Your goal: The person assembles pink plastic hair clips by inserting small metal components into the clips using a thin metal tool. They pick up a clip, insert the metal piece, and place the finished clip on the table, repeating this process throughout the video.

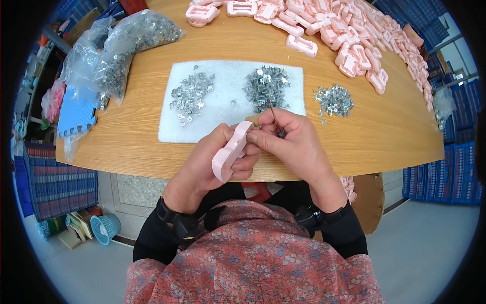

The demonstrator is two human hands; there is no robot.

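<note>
My left hand [203, 156] is closed round a pink plastic shell [232, 152] with a wavy outline, tilted on edge above the table's near side. My right hand [292, 139] meets the shell's upper end, thumb and forefinger pinched against it. A thin, dark metal tool [274, 114] sticks up out of the right fingers; its kind is too small to make out. Whatever lies between the fingertips and the shell is hidden. Just beyond my hands is a white foam sheet [223, 114], bearing a loose heap of small metal clips [191, 95] on the left and a denser heap of metal pieces [265, 87] on the right.
Another small metal heap [334, 100] lies right of the foam. Many pink shells [349, 35] cover the far right of the wooden table [364, 133]. Clear bags of metal parts [129, 50] and a blue foam mat [76, 114] occupy the left. Blue crates [61, 182] stand beside the table.
</note>
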